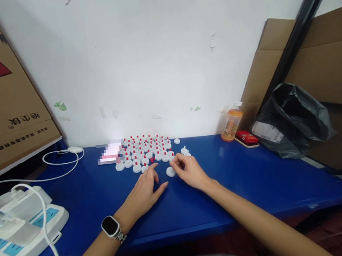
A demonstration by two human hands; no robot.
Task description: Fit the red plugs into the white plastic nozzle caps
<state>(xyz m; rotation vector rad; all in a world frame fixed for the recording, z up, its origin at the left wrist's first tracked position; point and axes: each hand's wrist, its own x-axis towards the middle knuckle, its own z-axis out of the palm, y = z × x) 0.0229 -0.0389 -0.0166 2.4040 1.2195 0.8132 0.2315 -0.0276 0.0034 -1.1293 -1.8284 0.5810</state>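
My right hand [190,171] is closed, thumb and index fingertip pinched together just above a white round cap [170,172] on the table. Whatever sits between those fingertips is too small to make out. My left hand [148,183] rests low over the table with fingers apart, holding nothing, its index finger near the closest white caps. Beyond both hands stand several white nozzle caps [137,168] in rough rows, many with red tips. A few loose red tips [152,159] lie among them. Several white caps without red tips [185,151] sit behind my right hand.
A glowing phone [112,152] lies left of the caps on the blue table [225,179]. Far left is a white power strip [26,233] with cables. An orange drink bottle [232,123], a red box [247,137] and a black plastic bag [292,119] stand at right.
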